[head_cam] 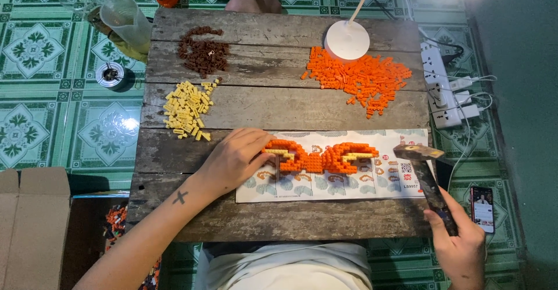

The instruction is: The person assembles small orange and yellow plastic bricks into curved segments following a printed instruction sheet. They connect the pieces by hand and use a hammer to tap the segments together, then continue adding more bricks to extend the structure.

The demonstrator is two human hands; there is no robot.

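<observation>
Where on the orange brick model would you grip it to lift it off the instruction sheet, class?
Grip the orange brick model at its two wide outer ends, coming from above. Its narrow middle looks weakest, and the left hand already rests on the left end.

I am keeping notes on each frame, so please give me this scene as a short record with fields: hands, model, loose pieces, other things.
Left hand: rests on the left end of the orange brick model
Right hand: grips a hammer by its handle
Model: lies on an instruction sheet
Loose pieces: brown pile, yellow pile, orange pile
Surface: wooden board table
Other: white lamp base, power strip, phone
</observation>
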